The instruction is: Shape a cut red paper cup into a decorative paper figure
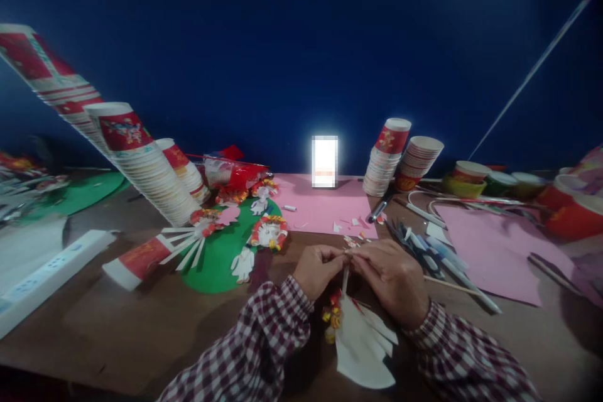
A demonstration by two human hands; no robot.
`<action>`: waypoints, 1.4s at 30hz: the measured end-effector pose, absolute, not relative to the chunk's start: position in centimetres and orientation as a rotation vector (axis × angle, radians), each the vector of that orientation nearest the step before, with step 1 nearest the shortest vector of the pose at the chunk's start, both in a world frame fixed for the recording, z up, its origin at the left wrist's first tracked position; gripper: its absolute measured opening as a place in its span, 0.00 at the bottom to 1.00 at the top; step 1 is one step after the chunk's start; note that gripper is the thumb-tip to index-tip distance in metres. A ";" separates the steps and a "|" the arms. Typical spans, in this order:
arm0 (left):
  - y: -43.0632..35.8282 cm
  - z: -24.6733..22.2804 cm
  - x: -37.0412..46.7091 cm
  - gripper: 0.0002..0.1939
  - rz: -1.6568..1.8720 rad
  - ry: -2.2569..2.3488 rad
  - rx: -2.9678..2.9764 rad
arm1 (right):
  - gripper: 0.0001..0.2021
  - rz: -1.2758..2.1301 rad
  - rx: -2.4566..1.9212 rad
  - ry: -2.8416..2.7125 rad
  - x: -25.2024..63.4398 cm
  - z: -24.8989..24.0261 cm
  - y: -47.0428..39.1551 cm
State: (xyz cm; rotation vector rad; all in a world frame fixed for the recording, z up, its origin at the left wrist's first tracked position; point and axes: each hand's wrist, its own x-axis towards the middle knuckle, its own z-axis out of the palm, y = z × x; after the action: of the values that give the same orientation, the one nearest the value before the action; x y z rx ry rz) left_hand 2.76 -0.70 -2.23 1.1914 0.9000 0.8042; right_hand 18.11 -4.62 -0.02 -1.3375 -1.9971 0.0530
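A cut-up paper cup (362,352) hangs below my hands, its white inner wall split into strips. Several strips on its left side are rolled into red and yellow curls (332,320). One narrow strip runs up to my fingertips. My left hand (320,270) pinches the end of that strip between thumb and forefinger. From the right, my right hand (391,273) pinches at the same spot, its fingertips meeting the left ones. The very tip of the strip is hidden by the fingers.
Tall stacks of paper cups (146,169) lean at the left, and shorter stacks (386,157) stand at the back right. A green sheet (217,264) bears paper cutouts and a curled paper ring (269,232). Pens (424,251), a pink sheet (490,257) and a power strip (51,276) lie around.
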 end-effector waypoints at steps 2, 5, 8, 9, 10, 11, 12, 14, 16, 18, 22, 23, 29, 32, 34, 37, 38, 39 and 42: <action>-0.7 -2.3 2.8 0.15 0.795 0.896 1.190 | 0.09 0.060 -1.324 -2.003 18.1 0.0 -4.6; -0.7 -2.1 2.8 0.14 0.799 0.902 1.162 | 0.09 0.058 -1.309 -2.008 18.2 0.0 -4.7; -0.8 -1.8 2.9 0.13 0.802 0.912 1.125 | 0.09 0.036 -1.312 -2.013 18.2 0.0 -4.7; -0.8 -1.8 2.9 0.13 0.803 0.913 1.113 | 0.09 0.027 -1.312 -2.015 18.2 0.0 -4.7; -0.9 -1.8 2.9 0.13 0.802 0.916 1.103 | 0.09 0.020 -1.310 -2.016 18.2 -0.1 -4.7; -0.9 -1.8 2.9 0.13 0.802 0.921 1.097 | 0.09 0.016 -1.311 -2.016 18.2 -0.2 -4.7; -0.9 -1.8 3.0 0.13 0.805 0.928 1.096 | 0.09 0.016 -1.314 -2.017 18.2 -0.2 -4.7; -0.9 -1.9 3.0 0.13 0.811 0.932 1.105 | 0.09 0.012 -1.326 -2.009 18.1 -0.3 -4.7; -0.9 -1.9 3.0 0.13 0.820 0.924 1.122 | 0.09 -0.006 -1.336 -1.999 18.1 -0.3 -4.7; -0.9 -1.9 3.0 0.14 0.828 0.910 1.129 | 0.09 -0.046 -1.328 -2.001 18.1 -0.3 -4.7; -0.9 -1.8 2.9 0.17 0.820 0.875 1.080 | 0.09 -0.123 -1.291 -2.026 18.0 -0.3 -4.7; -0.9 -1.8 2.9 0.18 0.814 0.868 1.055 | 0.09 -0.131 -1.294 -2.030 17.9 -0.2 -4.8; -0.7 -2.7 2.9 0.20 0.833 0.915 1.051 | 0.09 -0.180 -1.263 -2.068 17.5 0.2 -5.2; -0.5 -2.7 2.8 0.20 0.802 0.959 1.118 | 0.09 -0.188 -1.269 -2.082 17.5 0.0 -5.1; -0.4 -2.6 2.6 0.19 0.784 0.980 1.179 | 0.09 -0.180 -1.284 -2.080 17.5 -0.2 -5.1; -0.3 -2.3 2.5 0.18 0.788 1.004 1.271 | 0.09 -0.139 -1.316 -2.058 17.5 -0.5 -4.9; -0.4 -2.2 2.5 0.18 0.793 1.007 1.295 | 0.08 -0.114 -1.328 -2.046 17.5 -0.5 -4.9; -0.4 -2.2 2.5 0.17 0.800 1.010 1.321 | 0.08 -0.087 -1.339 -2.034 17.5 -0.6 -4.8; -0.5 -2.1 2.5 0.16 0.837 1.026 1.398 | 0.08 -0.004 -1.364 -1.991 17.5 -0.6 -4.7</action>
State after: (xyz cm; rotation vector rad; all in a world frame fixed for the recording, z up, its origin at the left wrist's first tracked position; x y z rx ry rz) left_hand 2.48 -0.46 -2.08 1.3980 1.0262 0.8370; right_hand 17.48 -4.69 -0.64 -1.3641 -1.9908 -0.0044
